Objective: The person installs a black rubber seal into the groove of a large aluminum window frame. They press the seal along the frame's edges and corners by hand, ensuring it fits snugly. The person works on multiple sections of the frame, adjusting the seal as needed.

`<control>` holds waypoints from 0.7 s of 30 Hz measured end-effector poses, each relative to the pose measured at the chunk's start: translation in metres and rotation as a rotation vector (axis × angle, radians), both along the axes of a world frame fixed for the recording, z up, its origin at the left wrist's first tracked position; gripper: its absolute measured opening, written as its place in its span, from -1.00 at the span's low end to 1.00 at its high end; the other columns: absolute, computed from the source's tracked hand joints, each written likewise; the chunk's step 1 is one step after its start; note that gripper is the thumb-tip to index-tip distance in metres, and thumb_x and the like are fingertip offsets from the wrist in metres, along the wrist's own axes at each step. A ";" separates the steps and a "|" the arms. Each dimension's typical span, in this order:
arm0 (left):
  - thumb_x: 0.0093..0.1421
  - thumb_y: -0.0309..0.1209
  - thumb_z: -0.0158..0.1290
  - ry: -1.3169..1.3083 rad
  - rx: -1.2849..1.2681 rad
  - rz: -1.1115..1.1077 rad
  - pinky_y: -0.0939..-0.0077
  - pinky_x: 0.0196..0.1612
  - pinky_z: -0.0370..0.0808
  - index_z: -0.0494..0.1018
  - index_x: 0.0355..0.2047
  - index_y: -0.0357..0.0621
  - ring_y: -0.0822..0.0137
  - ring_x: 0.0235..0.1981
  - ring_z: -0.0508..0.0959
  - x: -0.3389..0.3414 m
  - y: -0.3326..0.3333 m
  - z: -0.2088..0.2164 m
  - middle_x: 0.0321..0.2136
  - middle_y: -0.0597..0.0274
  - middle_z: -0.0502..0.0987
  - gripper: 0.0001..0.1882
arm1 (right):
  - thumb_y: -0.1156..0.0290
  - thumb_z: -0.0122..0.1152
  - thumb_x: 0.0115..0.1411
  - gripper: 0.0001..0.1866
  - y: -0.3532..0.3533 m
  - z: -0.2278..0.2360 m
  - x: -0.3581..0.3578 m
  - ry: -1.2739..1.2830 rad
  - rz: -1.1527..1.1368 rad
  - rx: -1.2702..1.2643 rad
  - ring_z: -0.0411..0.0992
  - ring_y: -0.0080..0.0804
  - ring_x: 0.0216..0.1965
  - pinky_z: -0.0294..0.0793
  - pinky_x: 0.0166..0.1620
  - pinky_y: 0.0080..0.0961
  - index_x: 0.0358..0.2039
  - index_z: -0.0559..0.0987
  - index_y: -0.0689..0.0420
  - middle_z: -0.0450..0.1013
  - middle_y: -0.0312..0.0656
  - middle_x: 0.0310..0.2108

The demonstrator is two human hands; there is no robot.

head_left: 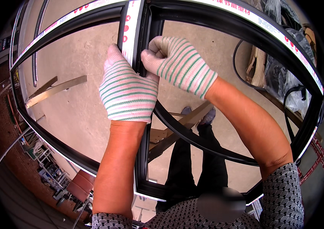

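A large black window frame (211,16), with white, red-printed film along its outer faces, lies across in front of me. Both my hands, in striped knit gloves, are at its middle bar (143,30). My left hand (129,91) is wrapped over the bar, its thumb close to the right glove. Just above, my right hand (183,63) is closed in a pinch at the bar's right side. A black rubber sealing strip (192,138) comes from beneath the gloves and sags in a curve across the right opening. Its part at my right fingertips is hidden by the glove.
Wooden strips (61,88) show on the concrete floor (78,49) through the left opening. Beyond the right side are clear plastic wrapping (280,87) and cardboard (256,68). A brown stool seat (80,186) and cluttered racks stand at lower left. My feet (207,116) are below the frame.
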State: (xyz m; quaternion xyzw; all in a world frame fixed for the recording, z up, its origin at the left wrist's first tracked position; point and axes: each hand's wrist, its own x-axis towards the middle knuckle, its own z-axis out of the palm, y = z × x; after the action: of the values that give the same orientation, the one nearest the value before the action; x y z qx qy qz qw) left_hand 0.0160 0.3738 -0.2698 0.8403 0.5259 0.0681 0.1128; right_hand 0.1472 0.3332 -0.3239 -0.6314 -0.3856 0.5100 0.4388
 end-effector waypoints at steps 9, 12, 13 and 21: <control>0.08 -0.29 0.34 -0.004 0.007 0.041 0.17 -0.08 0.62 0.40 0.12 -0.33 -0.11 -0.20 0.68 0.002 0.001 -0.001 -0.19 -0.20 0.63 -0.35 | 0.34 0.52 0.09 -0.44 -0.001 -0.004 0.042 -1.131 0.146 0.697 0.53 -0.24 0.03 0.55 0.08 -0.31 0.12 0.55 0.11 0.56 -0.15 -0.02; 0.08 -0.30 0.33 -0.003 0.015 0.048 0.18 -0.07 0.62 0.39 0.15 -0.33 -0.10 -0.21 0.68 -0.004 0.002 -0.002 -0.20 -0.19 0.63 -0.34 | 0.33 0.43 0.08 -0.45 0.015 0.013 0.049 -1.164 0.224 0.870 0.51 -0.16 0.03 0.53 0.12 -0.26 0.09 0.52 0.16 0.54 -0.11 -0.05; 0.08 -0.31 0.33 0.001 0.016 0.051 0.18 -0.06 0.62 0.38 0.16 -0.33 -0.10 -0.21 0.68 -0.007 0.001 -0.003 -0.20 -0.19 0.63 -0.33 | 0.36 0.34 0.07 -0.54 0.021 0.027 0.051 -1.115 0.246 0.930 0.51 -0.18 -0.02 0.53 0.10 -0.28 0.00 0.55 0.20 0.52 -0.10 -0.11; 0.11 -0.32 0.34 -0.076 -0.037 0.005 0.11 -0.12 0.64 0.33 0.16 -0.35 -0.18 -0.22 0.67 -0.006 0.006 -0.006 -0.17 -0.26 0.59 -0.32 | 0.41 0.24 0.06 -0.67 0.052 0.031 0.056 -1.138 0.334 1.154 0.49 -0.24 -0.06 0.52 0.13 -0.32 -0.13 0.57 0.20 0.51 -0.15 -0.15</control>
State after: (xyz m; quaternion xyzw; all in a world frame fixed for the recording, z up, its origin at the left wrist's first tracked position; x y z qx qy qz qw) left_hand 0.0102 0.3799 -0.2759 0.8335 0.5245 0.0905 0.1481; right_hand 0.2036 0.3855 -0.2927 -0.4030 -0.8388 -0.1070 0.3501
